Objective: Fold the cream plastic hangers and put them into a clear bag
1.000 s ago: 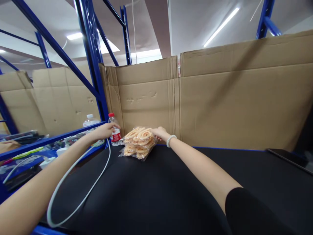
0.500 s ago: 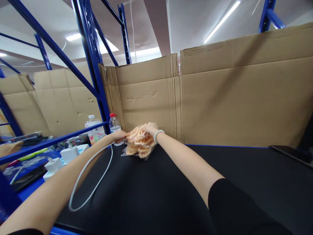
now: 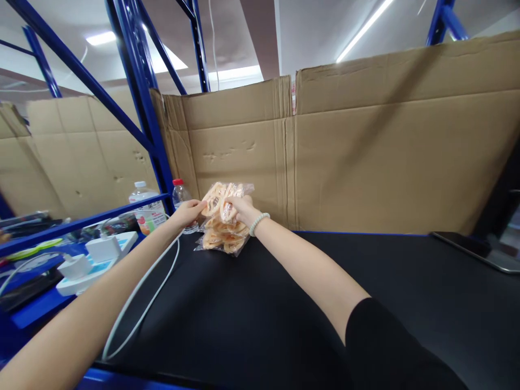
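A small pile of clear plastic packets (image 3: 222, 238) lies on the black tabletop (image 3: 244, 309) near the cardboard wall. Each holds peach-coloured, looped, soft-looking pieces whose kind I cannot make out. The top packet (image 3: 219, 199) is tilted up off the pile. My left hand (image 3: 190, 212) pinches its left edge between thumb and fingers. From the right, my right hand (image 3: 242, 210), with a pale beaded bracelet (image 3: 258, 221) at the wrist, grips the same packet, its fingertips partly hidden by plastic.
A red-capped bottle (image 3: 180, 194) stands behind my left hand, and a white-capped bottle (image 3: 147, 211) beyond the blue rail. White cable (image 3: 140, 319) loops under my left forearm. Left is a power strip (image 3: 97, 265) with chargers. A dark flat device (image 3: 475, 250) lies far right.
The top packet has been raised and tilted up from the pile, with both hands on it. The whole view has shifted slightly.
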Available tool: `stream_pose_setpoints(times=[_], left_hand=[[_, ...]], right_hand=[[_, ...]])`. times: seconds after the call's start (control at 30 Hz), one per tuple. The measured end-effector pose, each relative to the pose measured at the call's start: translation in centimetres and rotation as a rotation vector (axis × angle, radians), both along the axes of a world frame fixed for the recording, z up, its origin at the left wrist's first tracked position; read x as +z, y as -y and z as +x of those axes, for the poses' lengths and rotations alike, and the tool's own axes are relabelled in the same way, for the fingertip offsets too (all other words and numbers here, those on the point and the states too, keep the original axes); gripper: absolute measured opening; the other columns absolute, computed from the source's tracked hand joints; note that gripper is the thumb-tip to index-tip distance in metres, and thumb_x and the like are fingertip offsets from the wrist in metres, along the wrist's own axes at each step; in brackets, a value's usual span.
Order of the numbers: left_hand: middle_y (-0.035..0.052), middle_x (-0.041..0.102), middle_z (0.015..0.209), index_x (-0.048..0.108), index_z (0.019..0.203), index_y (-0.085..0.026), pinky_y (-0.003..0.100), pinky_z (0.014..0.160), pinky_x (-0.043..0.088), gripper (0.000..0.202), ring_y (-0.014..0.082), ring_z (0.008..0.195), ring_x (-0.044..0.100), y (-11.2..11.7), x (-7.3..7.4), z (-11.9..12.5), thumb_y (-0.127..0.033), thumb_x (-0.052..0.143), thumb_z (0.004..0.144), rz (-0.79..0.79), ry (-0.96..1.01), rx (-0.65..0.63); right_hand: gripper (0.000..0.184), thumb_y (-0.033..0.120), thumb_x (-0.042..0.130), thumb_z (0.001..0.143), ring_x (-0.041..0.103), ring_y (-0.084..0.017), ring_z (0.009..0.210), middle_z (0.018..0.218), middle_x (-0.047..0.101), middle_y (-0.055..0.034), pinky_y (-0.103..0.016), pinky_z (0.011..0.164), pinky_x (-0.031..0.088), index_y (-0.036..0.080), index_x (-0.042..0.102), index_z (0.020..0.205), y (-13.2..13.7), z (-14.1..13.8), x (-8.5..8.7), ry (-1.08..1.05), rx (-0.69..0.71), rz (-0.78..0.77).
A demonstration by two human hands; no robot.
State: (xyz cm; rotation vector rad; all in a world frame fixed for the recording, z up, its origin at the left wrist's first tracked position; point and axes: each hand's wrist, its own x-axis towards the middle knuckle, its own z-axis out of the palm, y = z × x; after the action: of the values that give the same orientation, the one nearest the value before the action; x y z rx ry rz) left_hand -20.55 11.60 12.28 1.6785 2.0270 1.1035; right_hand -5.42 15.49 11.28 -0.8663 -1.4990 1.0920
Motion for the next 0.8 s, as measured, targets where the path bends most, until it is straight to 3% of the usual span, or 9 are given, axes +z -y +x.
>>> stream_pose_setpoints(times=[0.1,0.27,0.4,0.47,0.53,0.63,0.7,0.8], left_hand=[[-0.0065,0.04,0.054,0.056,0.089,-0.016,0.021,0.041,0.03,0.028,0.0092,0.044,0.037,2.4,0.7,1.8,-0.04,0.043,0.095,0.136,-0.012,-0.071],[-0.0023,0.05,0.06,0.057,0.071,-0.018,0.022,0.049,0.033,0.031,0.0127,0.055,0.044,7.6,0.4,5.5,-0.044,0.049,0.084,0.17,-0.046,-0.278],[-0.0002,0.054,0.065,0.066,0.104,-0.024,0.025,0.046,0.033,0.036,0.014,0.05,0.041,11.0,-1.9,6.6,-0.039,0.049,0.075,-0.008,0.032,-0.452],[0.0035,0.064,0.086,0.063,0.118,-0.03,0.027,0.05,0.039,0.047,0.0138,0.053,0.044,12.1,-3.3,6.3,-0.039,0.054,0.072,-0.071,0.099,-0.598],[0.0068,0.067,0.098,0.062,0.122,-0.032,0.029,0.056,0.045,0.047,0.0151,0.059,0.049,12.8,-4.3,6.2,-0.042,0.059,0.076,-0.09,0.16,-0.66],[0.0108,0.071,0.095,0.064,0.124,-0.028,0.033,0.062,0.052,0.052,0.0177,0.06,0.056,14.1,-4.5,7.0,-0.045,0.066,0.075,-0.159,0.295,-0.671],[0.0109,0.072,0.097,0.065,0.122,-0.025,0.034,0.071,0.055,0.052,0.0206,0.068,0.063,15.3,-4.1,8.2,-0.045,0.07,0.074,-0.199,0.37,-0.611],[0.0104,0.074,0.093,0.072,0.105,-0.02,0.032,0.072,0.056,0.046,0.0217,0.071,0.065,17.2,-3.4,9.5,-0.047,0.075,0.069,-0.238,0.434,-0.514]], right_hand=[[0.03,0.028,0.058,0.094,0.062,-0.02,0.097,0.117,0.058,-0.0087,-0.038,0.08,0.055,0.014,0.055,0.121,1.8,2.3,0.0,-0.183,0.009,-0.102],[0.021,0.006,0.058,0.085,0.065,-0.013,0.081,0.096,0.066,-0.0049,-0.028,0.074,0.057,0.013,0.058,0.105,7.1,10.1,-1.9,-0.364,0.108,-0.215],[0.024,0.008,0.068,0.071,0.067,-0.015,0.076,0.087,0.069,-0.004,-0.028,0.073,0.057,0.016,0.06,0.092,10.9,18.6,-5.3,-0.383,0.119,-0.324],[0.029,0.011,0.073,0.063,0.068,-0.017,0.072,0.085,0.07,-0.0055,-0.03,0.071,0.058,0.016,0.061,0.089,11.9,22.7,-6.9,-0.344,0.104,-0.395],[0.03,0.013,0.076,0.058,0.068,-0.018,0.066,0.079,0.071,-0.0073,-0.031,0.065,0.058,0.015,0.063,0.085,12.5,26.1,-8.3,-0.285,0.091,-0.466],[0.027,0.014,0.078,0.055,0.067,-0.019,0.062,0.074,0.07,-0.0099,-0.031,0.063,0.058,0.012,0.065,0.079,12.9,29.4,-9.3,-0.185,0.076,-0.548],[0.023,0.018,0.079,0.058,0.068,-0.02,0.065,0.075,0.071,-0.0108,-0.032,0.066,0.059,0.012,0.066,0.076,13.1,30.6,-9.3,-0.129,0.055,-0.569],[0.016,0.025,0.075,0.067,0.068,-0.02,0.072,0.078,0.071,-0.0108,-0.032,0.071,0.058,0.013,0.066,0.073,13.3,31.5,-8.9,-0.048,0.008,-0.562]])
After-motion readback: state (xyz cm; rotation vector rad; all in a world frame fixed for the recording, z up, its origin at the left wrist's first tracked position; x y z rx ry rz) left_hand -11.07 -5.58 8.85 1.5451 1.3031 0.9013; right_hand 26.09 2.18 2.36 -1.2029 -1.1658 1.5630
